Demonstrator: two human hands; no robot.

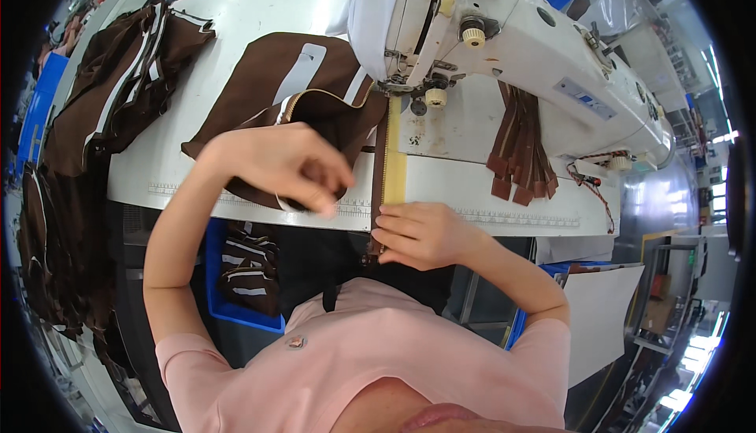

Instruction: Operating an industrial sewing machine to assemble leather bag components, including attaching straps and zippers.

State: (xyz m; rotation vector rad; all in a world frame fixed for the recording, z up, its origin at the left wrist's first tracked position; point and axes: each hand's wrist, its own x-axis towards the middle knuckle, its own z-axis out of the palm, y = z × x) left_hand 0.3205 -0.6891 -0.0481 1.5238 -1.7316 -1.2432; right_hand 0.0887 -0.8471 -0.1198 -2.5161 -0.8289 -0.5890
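A brown fabric piece (260, 71) with pale grey stripes lies on the white sewing table under my left arm. Along its edge a zipper with metal teeth (325, 93) curves up to the sewing machine's needle area (402, 83). From there a brown zipper strip (379, 157) runs straight toward me and over the table's front edge. My right hand (425, 235) pinches this strip near its lower end. Above the brown fabric, my left hand (287, 165) is slightly blurred, its fingers bent, thumb and forefinger apart, with nothing visible between them.
The white sewing machine (543, 55) spans the right side. Several brown zipper strips (521, 146) lie beneath its arm. Brown striped garment pieces (118, 94) are heaped at the left. A ruler scale (504, 218) follows the table's front edge. Below it, a blue bin (216, 275) holds more pieces.
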